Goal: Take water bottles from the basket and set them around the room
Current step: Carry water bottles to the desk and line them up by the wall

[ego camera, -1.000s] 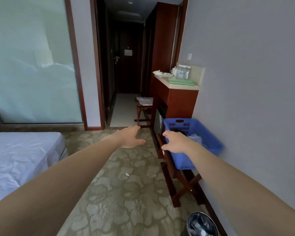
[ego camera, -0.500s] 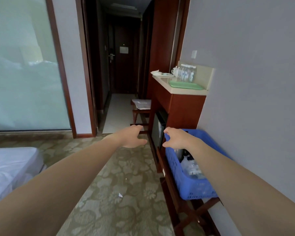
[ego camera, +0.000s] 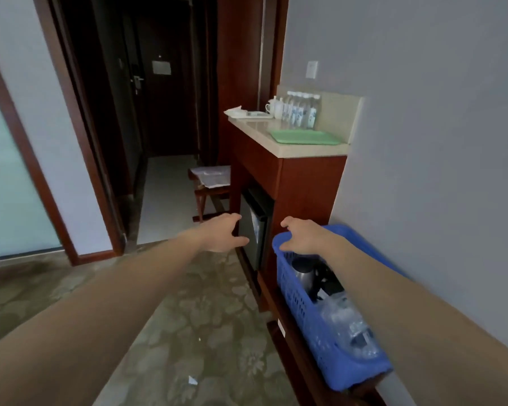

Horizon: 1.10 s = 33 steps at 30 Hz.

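Left hand (ego camera: 223, 234) hangs loosely open, empty, over floor (ego camera: 188, 317). Right hand (ego camera: 302, 238), loosely curled, empty, at basket (ego camera: 299, 300) far rim, maybe touching. Bottles (ego camera: 340, 315) inside, blurry.

The far wall of the basket (ego camera: 302, 306) is covered by the right forearm (ego camera: 408, 312), the water bottles (ego camera: 343, 323) inside are blurred past counting, the wooden rack (ego camera: 302, 367) beneath is cut off by the lower edge, and the labels on the row of bottles (ego camera: 299, 112) on the worktop (ego camera: 276, 137) are too small to be read.
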### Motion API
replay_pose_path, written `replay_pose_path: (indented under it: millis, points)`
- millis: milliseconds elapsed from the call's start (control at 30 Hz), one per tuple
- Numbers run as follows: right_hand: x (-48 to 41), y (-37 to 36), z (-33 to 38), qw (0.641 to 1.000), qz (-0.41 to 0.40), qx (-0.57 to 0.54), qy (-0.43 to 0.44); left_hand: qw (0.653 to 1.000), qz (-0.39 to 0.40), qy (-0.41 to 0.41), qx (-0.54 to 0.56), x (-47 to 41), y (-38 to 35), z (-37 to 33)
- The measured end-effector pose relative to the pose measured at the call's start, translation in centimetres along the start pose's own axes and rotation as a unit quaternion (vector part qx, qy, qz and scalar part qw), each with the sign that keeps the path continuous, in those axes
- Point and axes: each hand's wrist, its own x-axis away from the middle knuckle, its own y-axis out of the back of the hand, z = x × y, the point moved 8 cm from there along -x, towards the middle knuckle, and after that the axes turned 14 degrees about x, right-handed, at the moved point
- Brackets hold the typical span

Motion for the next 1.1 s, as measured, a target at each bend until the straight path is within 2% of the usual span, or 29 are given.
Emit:
replay_pose_path:
  millis: [200,333,500,700,900,1100]
  points:
    - [-8.1,0.4,-2.9,0.997,-0.004,-0.045,-0.069,0.996,0.079,-0.049,-0.006,-10.7,1.5,1.5]
    - [-10.7,-1.1,-6.5,0.990,0.011,-0.060,-0.125,0.986,0.145,-0.083,0.007,-16.3,-1.0,0.8]
    - [-11.8,-3.8,-13.2,0.976,0.046,-0.054,-0.206,0.969,0.214,-0.126,-0.007,-22.6,-6.5,-2.2]
    - [-11.1,-6.5,-23.4,0.949,0.052,-0.056,-0.307,0.938,0.289,-0.188,-0.021,-29.0,-14.0,-8.4]
    - [-11.2,-10.5,-32.0,0.925,0.100,-0.084,-0.356,0.911,0.358,-0.202,-0.039,-34.7,-22.5,-13.5]
    - [-10.0,-16.4,-36.5,0.898,0.156,-0.138,-0.388,0.856,0.466,-0.208,-0.078,-35.9,-31.7,-15.8]
